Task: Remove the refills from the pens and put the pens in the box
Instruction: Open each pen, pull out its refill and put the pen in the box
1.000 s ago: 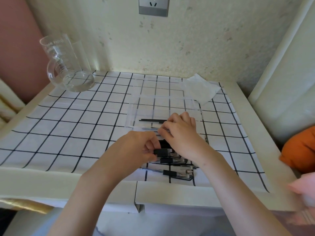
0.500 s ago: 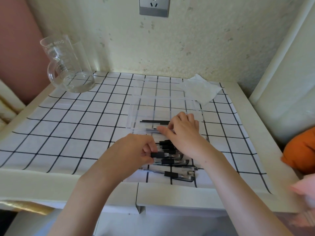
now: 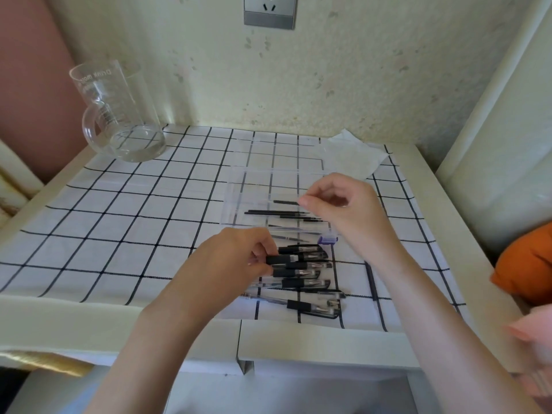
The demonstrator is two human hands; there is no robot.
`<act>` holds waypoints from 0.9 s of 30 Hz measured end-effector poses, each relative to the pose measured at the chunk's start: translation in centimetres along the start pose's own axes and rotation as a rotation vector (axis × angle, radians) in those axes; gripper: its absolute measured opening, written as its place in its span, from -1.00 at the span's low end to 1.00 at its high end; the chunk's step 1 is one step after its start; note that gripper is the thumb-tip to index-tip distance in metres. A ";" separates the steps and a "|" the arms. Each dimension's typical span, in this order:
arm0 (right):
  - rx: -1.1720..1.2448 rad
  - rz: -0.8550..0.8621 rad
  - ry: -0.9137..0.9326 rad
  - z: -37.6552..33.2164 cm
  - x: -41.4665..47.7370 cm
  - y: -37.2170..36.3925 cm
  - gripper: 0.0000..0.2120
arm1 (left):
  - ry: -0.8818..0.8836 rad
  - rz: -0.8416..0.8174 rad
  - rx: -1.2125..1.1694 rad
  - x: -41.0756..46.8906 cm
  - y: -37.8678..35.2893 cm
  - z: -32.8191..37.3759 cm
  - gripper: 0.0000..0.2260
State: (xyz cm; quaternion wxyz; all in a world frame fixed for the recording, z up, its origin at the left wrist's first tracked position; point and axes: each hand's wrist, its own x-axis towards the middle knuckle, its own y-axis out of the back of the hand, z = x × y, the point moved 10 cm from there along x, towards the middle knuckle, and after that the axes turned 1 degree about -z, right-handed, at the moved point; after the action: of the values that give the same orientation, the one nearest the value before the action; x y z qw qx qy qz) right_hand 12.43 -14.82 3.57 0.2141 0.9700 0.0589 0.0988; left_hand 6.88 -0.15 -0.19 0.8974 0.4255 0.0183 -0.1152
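Two bare hands, the left hand [image 3: 239,261] and the right hand [image 3: 343,210], work at center frame above one clear plastic box [image 3: 254,186] that contains roughly five thin black refills [image 3: 274,212]. About seven black-gripped pens [image 3: 301,276] lie heaped at lower center, though overlap makes the count uncertain. One glass pitcher [image 3: 119,115] occupies the upper left, one wall socket [image 3: 270,10] the top center, and one crumpled tissue [image 3: 352,153] the upper right.

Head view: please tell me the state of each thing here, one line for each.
Box: open, clear, black refills lying inside.
Refills: loose, flat in the box.
Pens: piled on the cloth in front of the box.
Left hand: gripping one pen in the pile.
Right hand: over the box, fingertips pinched on a thin refill.
Jug: upright, seems empty.
Tissue: lying crumpled behind the box.
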 end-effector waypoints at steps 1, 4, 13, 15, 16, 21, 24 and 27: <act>0.065 0.010 -0.009 -0.3 -0.1 0.8 -0.93 | 0.005 0.011 -0.010 0.0 0.1 0.0 -0.88; 0.240 0.013 -0.109 0.6 -0.6 2.2 -0.89 | 0.010 0.034 -0.025 0.0 0.5 0.0 -0.87; 0.501 0.061 -0.236 3.1 -2.3 3.0 -0.83 | 0.046 0.091 -0.155 0.1 1.0 -0.1 -0.87; 0.526 0.102 -0.227 3.1 -2.5 3.4 -0.80 | 0.046 0.089 -0.170 0.1 0.9 0.0 -0.87; 0.546 0.124 -0.223 3.1 -2.5 3.7 -0.78 | 0.044 0.086 -0.174 0.1 0.9 0.1 -0.88; 0.609 0.170 -0.234 3.6 -2.6 4.1 -0.76 | 0.035 0.084 -0.181 0.1 0.7 0.3 -0.88; 0.603 0.159 -0.249 3.8 -2.6 3.9 -0.76 | 0.031 0.087 -0.176 0.1 0.8 0.2 -0.87; 0.600 0.153 -0.252 3.8 -2.6 3.8 -0.76 | 0.029 0.091 -0.172 0.1 0.9 0.1 -0.87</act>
State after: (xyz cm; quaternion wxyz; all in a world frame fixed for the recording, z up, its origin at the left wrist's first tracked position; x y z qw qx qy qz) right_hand 11.00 -20.19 1.34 -0.0835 0.9960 -0.0145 -0.0277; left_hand 7.18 0.27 0.51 0.9345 0.3491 0.0218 -0.0663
